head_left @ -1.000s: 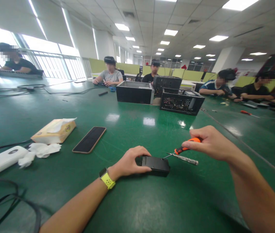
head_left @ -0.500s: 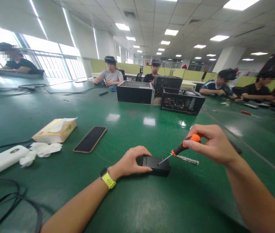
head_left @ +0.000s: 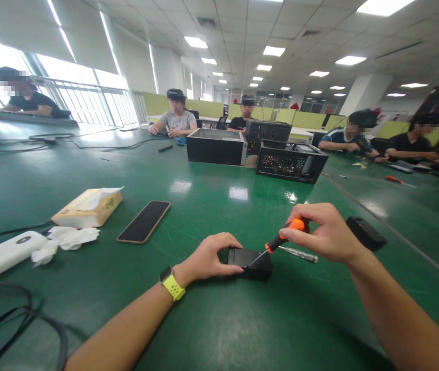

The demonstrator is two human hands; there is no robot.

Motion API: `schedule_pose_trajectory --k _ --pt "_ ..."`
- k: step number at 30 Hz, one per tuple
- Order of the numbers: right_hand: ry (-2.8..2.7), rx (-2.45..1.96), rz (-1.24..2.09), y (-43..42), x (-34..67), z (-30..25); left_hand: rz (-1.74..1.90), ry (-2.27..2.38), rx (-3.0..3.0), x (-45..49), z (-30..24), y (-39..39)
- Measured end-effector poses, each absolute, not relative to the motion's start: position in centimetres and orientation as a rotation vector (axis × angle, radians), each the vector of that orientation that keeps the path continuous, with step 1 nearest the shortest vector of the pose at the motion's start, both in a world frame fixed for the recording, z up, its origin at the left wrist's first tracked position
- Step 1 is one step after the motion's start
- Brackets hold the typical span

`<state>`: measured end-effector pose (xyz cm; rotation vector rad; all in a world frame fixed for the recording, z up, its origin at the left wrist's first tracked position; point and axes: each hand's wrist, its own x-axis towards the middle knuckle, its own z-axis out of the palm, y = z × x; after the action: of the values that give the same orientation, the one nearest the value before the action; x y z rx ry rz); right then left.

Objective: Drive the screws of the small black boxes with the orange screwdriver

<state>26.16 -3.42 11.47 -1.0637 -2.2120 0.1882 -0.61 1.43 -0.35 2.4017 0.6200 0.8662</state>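
Note:
A small black box lies on the green table, its left end gripped between the thumb and fingers of my left hand. My right hand is closed around the orange and black handle of a screwdriver. The shaft slants down to the left, and its tip is at the top face of the box, close to my left thumb. Whether the tip sits in a screw is too small to tell. A second screwdriver with a clear handle lies just right of the box, partly behind the first one.
Another black box lies right of my right hand. Leftward are a phone, a tissue pack, crumpled tissues, a white power strip and black cables. Computer cases stand across the table; several people sit around it.
My right hand and the screwdriver have moved left, and the tip has shifted left along the box's top. The second black box shows more fully. My left hand stays in place.

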Motion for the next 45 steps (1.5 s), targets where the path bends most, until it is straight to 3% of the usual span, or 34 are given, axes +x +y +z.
schedule_pose_trajectory --k 28,45 --pt "-2.297 -1.062 -0.029 -3.8 26.4 11.9 0.857 0.629 2.400 -0.6 -0.2 1.5" --pt "-2.386 -0.966 0.068 -4.4 26.4 12.4 0.862 0.626 2.412 -0.7 -0.3 1.5"
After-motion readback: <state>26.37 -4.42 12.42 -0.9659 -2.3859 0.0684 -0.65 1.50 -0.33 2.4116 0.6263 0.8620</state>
